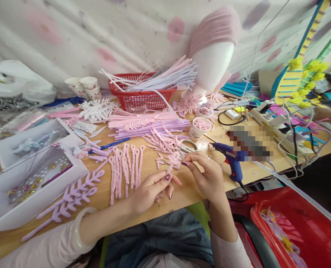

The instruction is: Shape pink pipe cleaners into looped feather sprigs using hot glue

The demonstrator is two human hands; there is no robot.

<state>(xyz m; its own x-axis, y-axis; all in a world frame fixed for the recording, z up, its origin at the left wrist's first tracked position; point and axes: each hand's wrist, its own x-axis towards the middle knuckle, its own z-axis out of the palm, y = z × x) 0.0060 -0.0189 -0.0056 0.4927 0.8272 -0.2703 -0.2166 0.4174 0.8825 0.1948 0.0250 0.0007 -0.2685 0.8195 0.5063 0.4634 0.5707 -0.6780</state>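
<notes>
Thumb and forefinger of the left hand (147, 191) grasp a small, pale pink piece of fuzzy stem with several loops (173, 160), above the light wooden table (165, 207) near its front edge. Right hand's (207, 178) thumb and forefinger meet the loops on their right side — whether they pinch or only touch, I cannot tell. To work well, I think, the left grip should be steady but light, so the soft pile is not crushed, while the right one adjusts the loops little by little, keeping them even. The dark blue plastic glue gun (234, 158) is near the right hand; its nozzle may be hot, so care is good.

The lower part of the piece is hidden behind the left fingers. Silvery scissors (192, 144) show only partly — and the pixelated patch (251, 143) conceals its object.
</notes>
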